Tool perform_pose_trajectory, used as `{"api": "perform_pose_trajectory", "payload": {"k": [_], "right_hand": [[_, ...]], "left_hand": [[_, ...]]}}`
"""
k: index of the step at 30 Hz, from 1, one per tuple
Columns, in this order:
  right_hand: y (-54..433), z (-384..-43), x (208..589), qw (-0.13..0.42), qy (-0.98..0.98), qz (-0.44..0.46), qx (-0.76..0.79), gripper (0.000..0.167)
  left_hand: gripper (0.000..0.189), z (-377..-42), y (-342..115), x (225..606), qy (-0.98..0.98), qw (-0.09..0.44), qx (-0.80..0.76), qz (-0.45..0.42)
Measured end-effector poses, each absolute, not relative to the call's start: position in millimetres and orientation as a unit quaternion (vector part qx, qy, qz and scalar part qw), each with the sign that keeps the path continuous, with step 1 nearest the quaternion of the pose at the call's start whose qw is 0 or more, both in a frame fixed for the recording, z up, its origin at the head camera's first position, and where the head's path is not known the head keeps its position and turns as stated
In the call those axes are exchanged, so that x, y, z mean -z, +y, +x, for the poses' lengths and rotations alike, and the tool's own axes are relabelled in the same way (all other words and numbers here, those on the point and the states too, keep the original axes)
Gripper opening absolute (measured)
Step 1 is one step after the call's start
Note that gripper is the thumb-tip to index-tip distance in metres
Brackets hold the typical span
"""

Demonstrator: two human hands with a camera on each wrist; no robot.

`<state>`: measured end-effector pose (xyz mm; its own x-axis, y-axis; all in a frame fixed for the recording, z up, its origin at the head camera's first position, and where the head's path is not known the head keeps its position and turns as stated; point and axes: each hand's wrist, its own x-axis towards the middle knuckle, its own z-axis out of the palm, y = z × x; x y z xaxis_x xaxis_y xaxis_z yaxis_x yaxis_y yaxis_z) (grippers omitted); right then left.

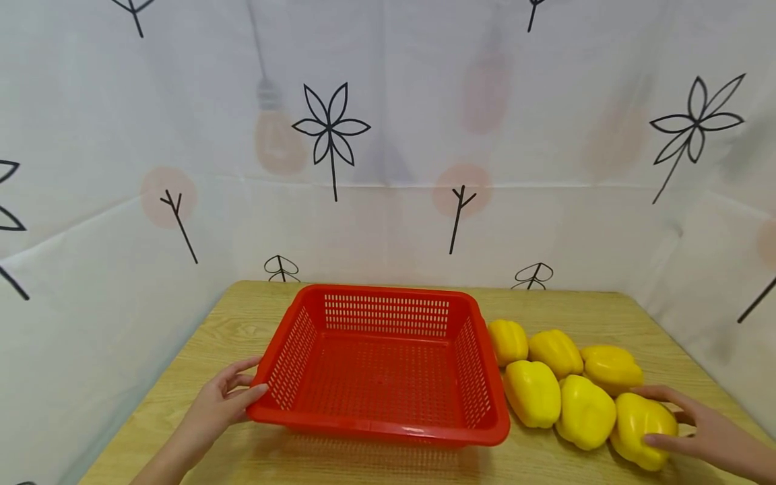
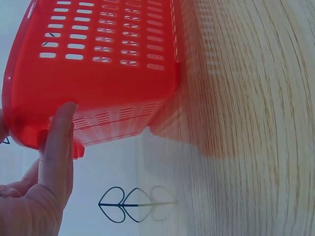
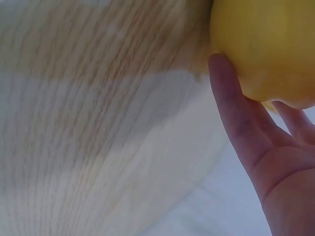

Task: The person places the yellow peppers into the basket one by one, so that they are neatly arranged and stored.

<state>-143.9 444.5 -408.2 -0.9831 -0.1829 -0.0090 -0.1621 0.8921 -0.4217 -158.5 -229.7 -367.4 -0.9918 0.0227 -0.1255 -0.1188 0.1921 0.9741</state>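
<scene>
An empty red plastic basket with slotted walls stands in the middle of the wooden table. My left hand holds its front left corner, thumb over the rim and fingers along the outer wall. Six-lobed or not, the lobes are smooth on the yellow bell pepper at the front right of a group. Around this pepper lies my right hand, thumb on its near side and fingers over its far side. In the right wrist view the little finger touches the pepper's lower side.
Several other yellow bell peppers lie close together in two rows right of the basket, the nearest ones beside its right wall. A patterned white cloth hangs behind and at both sides of the wooden table.
</scene>
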Motion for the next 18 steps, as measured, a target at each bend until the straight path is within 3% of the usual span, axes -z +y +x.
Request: {"api": "perform_pose_trajectory", "payload": {"k": [8, 18], "right_hand": [[441, -143, 401, 0.064, 0.958, -0.07, 0.271, 0.059], [443, -144, 390, 0.039, 0.959, -0.069, 0.274, 0.059]], "left_hand": [[0.063, -159, -229, 367, 0.769, 0.055, -0.636, -0.032], [0.063, -159, -229, 369, 0.767, 0.055, -0.639, -0.035]]}}
